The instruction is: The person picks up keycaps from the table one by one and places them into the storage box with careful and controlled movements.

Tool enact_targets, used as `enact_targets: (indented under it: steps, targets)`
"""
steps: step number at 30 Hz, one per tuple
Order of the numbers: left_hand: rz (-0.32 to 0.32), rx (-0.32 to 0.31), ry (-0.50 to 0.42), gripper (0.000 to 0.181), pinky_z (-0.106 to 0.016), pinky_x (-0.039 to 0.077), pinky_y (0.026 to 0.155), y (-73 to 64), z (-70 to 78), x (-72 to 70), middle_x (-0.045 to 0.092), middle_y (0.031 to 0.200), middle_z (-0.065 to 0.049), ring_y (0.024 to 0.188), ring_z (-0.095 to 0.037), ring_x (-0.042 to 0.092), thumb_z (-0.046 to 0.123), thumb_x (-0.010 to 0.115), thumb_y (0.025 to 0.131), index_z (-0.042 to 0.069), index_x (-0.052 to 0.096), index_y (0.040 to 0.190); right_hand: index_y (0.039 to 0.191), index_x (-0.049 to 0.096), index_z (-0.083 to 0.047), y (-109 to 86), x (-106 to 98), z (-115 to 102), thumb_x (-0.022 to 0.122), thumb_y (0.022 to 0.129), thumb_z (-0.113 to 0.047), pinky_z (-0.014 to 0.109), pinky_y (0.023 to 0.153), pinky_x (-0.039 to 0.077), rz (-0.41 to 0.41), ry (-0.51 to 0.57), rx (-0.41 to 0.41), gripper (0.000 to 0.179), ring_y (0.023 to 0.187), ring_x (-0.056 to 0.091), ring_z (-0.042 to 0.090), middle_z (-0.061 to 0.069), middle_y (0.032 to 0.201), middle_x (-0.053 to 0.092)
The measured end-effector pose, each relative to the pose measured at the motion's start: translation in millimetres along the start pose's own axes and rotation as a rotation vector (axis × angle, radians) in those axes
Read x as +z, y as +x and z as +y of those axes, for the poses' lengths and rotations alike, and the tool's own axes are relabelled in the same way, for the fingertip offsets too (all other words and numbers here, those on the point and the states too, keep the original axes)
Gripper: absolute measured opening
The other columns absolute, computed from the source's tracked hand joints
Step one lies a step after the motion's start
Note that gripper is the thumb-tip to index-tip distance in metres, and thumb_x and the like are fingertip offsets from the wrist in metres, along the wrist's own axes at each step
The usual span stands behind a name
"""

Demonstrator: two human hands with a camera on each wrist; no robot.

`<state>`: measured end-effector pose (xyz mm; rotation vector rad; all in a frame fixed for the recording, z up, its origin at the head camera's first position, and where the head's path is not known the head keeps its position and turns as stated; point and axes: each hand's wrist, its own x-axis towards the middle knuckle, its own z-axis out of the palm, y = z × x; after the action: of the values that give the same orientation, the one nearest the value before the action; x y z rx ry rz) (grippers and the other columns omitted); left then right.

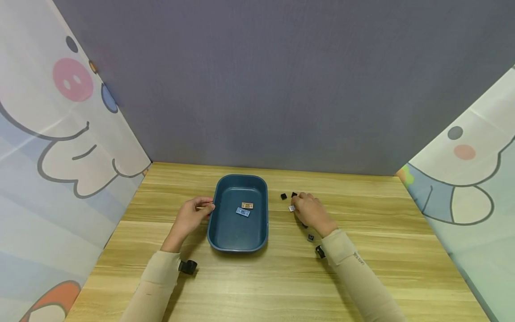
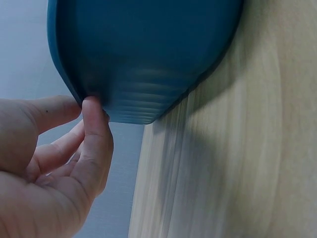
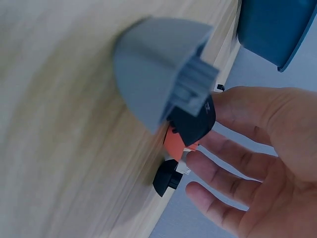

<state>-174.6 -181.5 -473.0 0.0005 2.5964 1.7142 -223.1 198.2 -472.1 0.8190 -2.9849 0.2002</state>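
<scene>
My left hand (image 1: 192,218) pinches the left rim of a blue plastic tray (image 1: 237,247) between thumb and fingers, also plain in the left wrist view. Two small printed notes, one tan (image 1: 247,205) and one pale blue (image 1: 242,212), lie in the tray. To its right, my right hand (image 1: 313,212) reaches down among loose keycaps, fingertips close to a white keycap (image 1: 291,208). In the right wrist view an orange keycap (image 3: 174,144) lies by those fingertips, behind a black keycap (image 3: 195,121) and a large grey keycap (image 3: 153,69). Whether it grips one I cannot tell.
One black keycap (image 1: 283,196) lies between the tray and my right hand. A grey keycap (image 1: 310,237) sits nearer me, by the right wrist. The wooden table (image 1: 257,286) ends at a grey panel (image 1: 257,89), with cartoon-printed curtains (image 1: 60,134) at the sides.
</scene>
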Motion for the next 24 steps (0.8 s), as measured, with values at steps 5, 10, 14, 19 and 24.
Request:
enact_targets:
  steps: [5,10,14,19,24]
  targets:
    - [0.005,0.003,0.005,0.031,-0.031,0.060,0.073,0.0,-0.8,0.1,0.067,0.111,-0.019,0.091,-0.028,0.069,0.012,0.065,0.099,-0.004,0.064,0.126,0.101,0.070,-0.006,0.9,0.4,-0.3,0.071,0.094,-0.010,0.046,0.070,0.056,0.017,-0.003,-0.005,0.009,0.085,0.061,0.029,0.011,0.096,0.065]
    - [0.016,0.004,0.001,0.031,-0.031,0.060,0.072,-0.3,-0.5,1.0,0.068,0.109,-0.018,0.090,-0.026,0.069,0.011,0.066,0.098,-0.004,0.065,0.125,0.101,0.071,-0.006,1.3,-2.8,-2.1,0.072,0.093,-0.010,0.045,0.067,0.056,0.045,0.009,-0.014,0.009,0.081,0.060,0.028,0.010,0.092,0.064]
    - [0.016,-0.002,-0.001,0.031,-0.031,0.060,0.073,-0.2,0.5,1.3,0.068,0.109,-0.018,0.091,-0.028,0.069,0.012,0.066,0.099,-0.004,0.064,0.125,0.104,0.070,-0.005,1.9,-7.5,-5.2,0.073,0.092,-0.009,0.045,0.071,0.056,0.058,0.019,-0.012,0.013,0.083,0.060,0.026,0.009,0.094,0.064]
    - [0.007,-0.006,-0.004,0.031,-0.031,0.060,0.074,-0.1,0.5,0.7,0.067,0.111,-0.019,0.093,-0.030,0.068,0.011,0.065,0.099,-0.004,0.064,0.126,0.109,0.070,-0.005,3.2,-16.3,-11.9,0.075,0.090,-0.010,0.046,0.076,0.056,0.090,0.012,-0.014,0.020,0.086,0.060,0.026,0.010,0.099,0.065]
    - [0.001,0.011,-0.006,0.033,-0.032,0.060,0.074,-0.8,-0.2,0.1,0.067,0.112,-0.021,0.093,-0.032,0.068,0.012,0.065,0.099,-0.007,0.063,0.126,0.111,0.070,-0.006,3.4,-29.5,-22.7,0.076,0.091,-0.013,0.048,0.074,0.055,0.122,0.005,-0.040,0.022,0.086,0.059,0.028,0.010,0.102,0.064]
